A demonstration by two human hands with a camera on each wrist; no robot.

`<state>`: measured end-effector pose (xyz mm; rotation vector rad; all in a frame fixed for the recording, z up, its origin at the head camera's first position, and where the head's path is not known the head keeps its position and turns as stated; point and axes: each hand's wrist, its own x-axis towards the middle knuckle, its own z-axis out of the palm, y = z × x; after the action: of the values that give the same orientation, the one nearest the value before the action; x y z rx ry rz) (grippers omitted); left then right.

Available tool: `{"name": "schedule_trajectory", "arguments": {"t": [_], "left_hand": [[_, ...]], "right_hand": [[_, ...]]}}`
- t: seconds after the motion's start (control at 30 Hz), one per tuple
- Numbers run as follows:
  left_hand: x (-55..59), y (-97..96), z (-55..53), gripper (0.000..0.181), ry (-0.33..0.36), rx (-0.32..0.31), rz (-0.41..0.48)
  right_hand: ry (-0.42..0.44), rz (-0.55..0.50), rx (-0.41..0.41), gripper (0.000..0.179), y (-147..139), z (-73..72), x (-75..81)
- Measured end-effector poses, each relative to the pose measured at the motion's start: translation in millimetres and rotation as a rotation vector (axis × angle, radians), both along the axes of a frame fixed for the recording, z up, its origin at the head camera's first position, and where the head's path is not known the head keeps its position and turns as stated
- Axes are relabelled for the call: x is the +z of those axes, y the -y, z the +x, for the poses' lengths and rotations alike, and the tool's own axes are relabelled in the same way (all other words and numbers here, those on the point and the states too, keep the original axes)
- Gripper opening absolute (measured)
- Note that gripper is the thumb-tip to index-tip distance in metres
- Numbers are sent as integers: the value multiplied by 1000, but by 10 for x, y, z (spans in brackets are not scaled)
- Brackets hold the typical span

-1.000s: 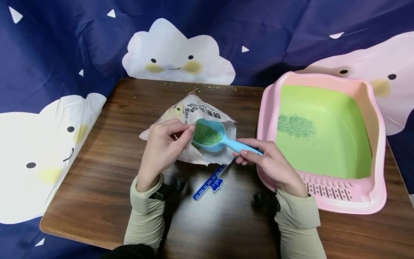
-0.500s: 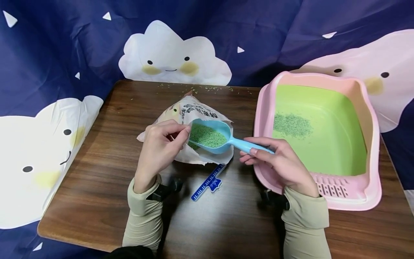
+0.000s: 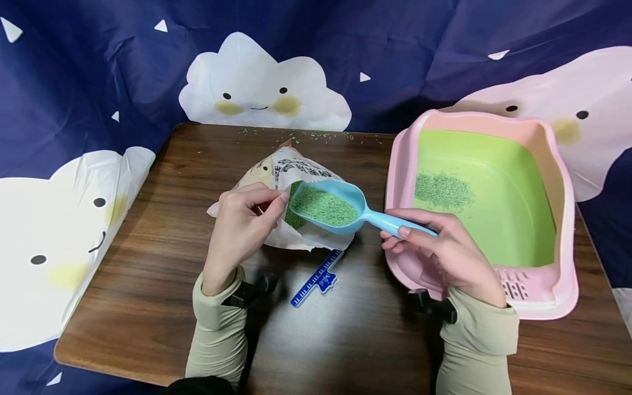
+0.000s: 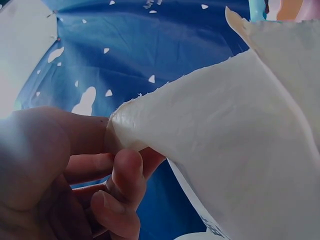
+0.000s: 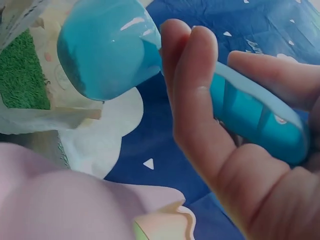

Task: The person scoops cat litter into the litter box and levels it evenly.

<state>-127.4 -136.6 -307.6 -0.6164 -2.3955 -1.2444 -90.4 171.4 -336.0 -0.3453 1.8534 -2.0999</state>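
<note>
My right hand (image 3: 444, 247) grips the handle of a light blue scoop (image 3: 362, 211). Green pellets (image 3: 326, 207) fill the scoop's bowl, which overlaps the mouth of a white printed bag (image 3: 311, 164) in the head view. At the left of that mouth, my left hand (image 3: 247, 219) pinches the bag's torn edge between thumb and fingers. The left wrist view shows the pinched corner of the bag (image 4: 210, 115) pulled taut. More green pellets (image 5: 22, 70) show inside the bag in the right wrist view, with the scoop's underside (image 5: 110, 50) beside the opening.
To the right stands a pink litter box (image 3: 402, 181) with a green floor and a patch of pellets (image 3: 444, 191) in it. A blue ruler-like clip (image 3: 316, 280) lies on the wooden table (image 3: 148, 285) before the bag. Stray pellets (image 3: 321, 135) are scattered along the back edge.
The filled scoop has moved rightward, out from the bag's mouth, with my right hand. My left hand keeps its pinch on the bag's edge. The head view has shifted slightly.
</note>
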Motion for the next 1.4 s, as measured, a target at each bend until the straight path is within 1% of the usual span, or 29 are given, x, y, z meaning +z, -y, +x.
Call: {"name": "schedule_trajectory", "arguments": {"t": [0.23,0.33,0.5,0.87,1.03,1.17,1.27,1.4], "left_hand": [[-1,1,0,14,3,2,1],[0,2,-2,14,-1,5,-3],[6,3,-3,13,1,8,-8],[0,5,-6,13,4,-2,3],[-8,2,-8,14,3,-7,6],[-12,4,-7,14,5,-7,4],[-12,6,-7,13,4,-6,2],[-9,5,-6,13,6,-5,1]], "right_hand": [[-17,5,-32,38,-86,82,65],[-45,-33,-24,36,-126,106,75],[-89,-115,12,35,-190,123,82],[-130,-193,33,36,-271,154,87],[-127,-220,24,35,-303,172,92],[-129,-287,26,35,-346,184,81],[-151,-337,42,35,-381,189,79],[-158,-409,50,36,-426,199,79]]}}
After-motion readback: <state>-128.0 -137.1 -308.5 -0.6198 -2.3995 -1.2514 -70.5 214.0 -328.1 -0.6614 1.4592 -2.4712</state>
